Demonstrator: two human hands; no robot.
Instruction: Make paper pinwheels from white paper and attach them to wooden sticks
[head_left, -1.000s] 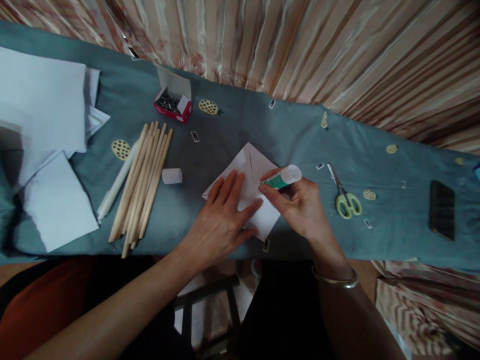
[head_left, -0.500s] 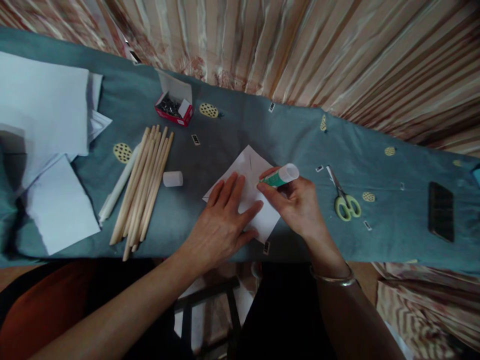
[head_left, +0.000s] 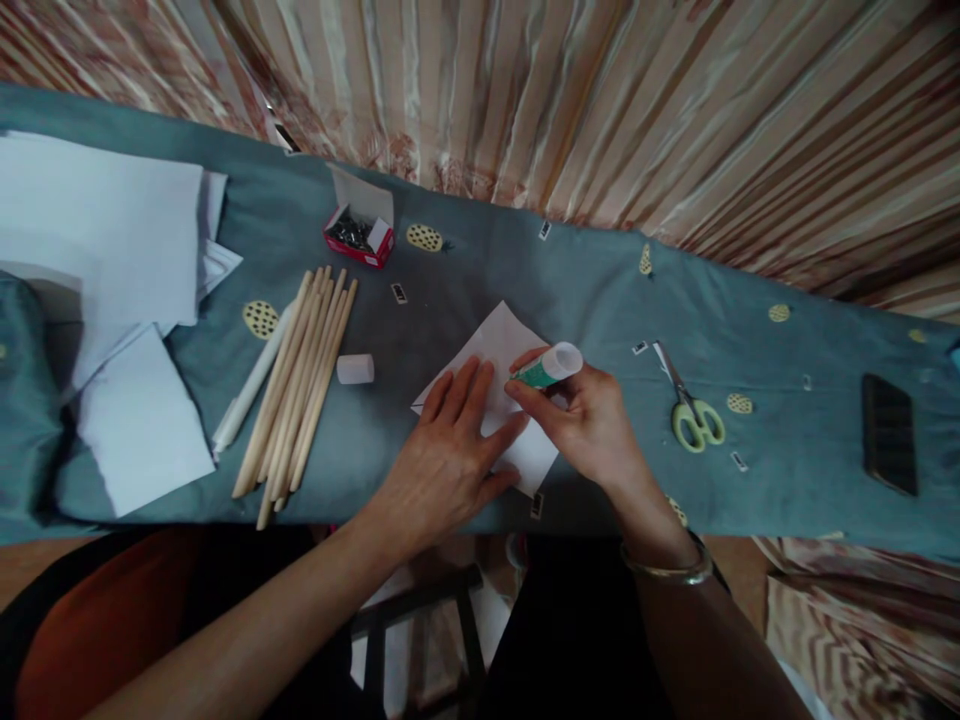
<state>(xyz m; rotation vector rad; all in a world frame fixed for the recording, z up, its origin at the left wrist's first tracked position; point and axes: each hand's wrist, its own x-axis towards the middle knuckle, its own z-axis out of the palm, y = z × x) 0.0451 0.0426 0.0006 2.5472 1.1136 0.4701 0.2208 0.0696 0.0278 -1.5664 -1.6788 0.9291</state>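
A folded white paper (head_left: 536, 455) lies with its corners outward on the cloth in front of me. My left hand (head_left: 450, 450) rests flat across its left side, fingers stretched out. In my right hand (head_left: 581, 410) is a green and white glue stick (head_left: 546, 368), tilted, its lower end down at the paper and hidden by my fingers. The white cap (head_left: 355, 369) of the glue stick lies on its side, left of the paper. Beyond my right hand are scissors (head_left: 694, 415) with light green handles.
Several wooden sticks (head_left: 300, 380) lie at the left beside a rolled white paper (head_left: 251, 385). White sheets (head_left: 142, 240) cover the far left. An open red box (head_left: 360, 238) of small dark metal pieces stands at the back. A dark phone (head_left: 889, 433) lies far right on the blue-green tablecloth (head_left: 480, 250).
My right hand has moved the glue stick slightly left over the paper. My left hand stays flat on it. The whole view has shifted a little, with things sitting lower in it.
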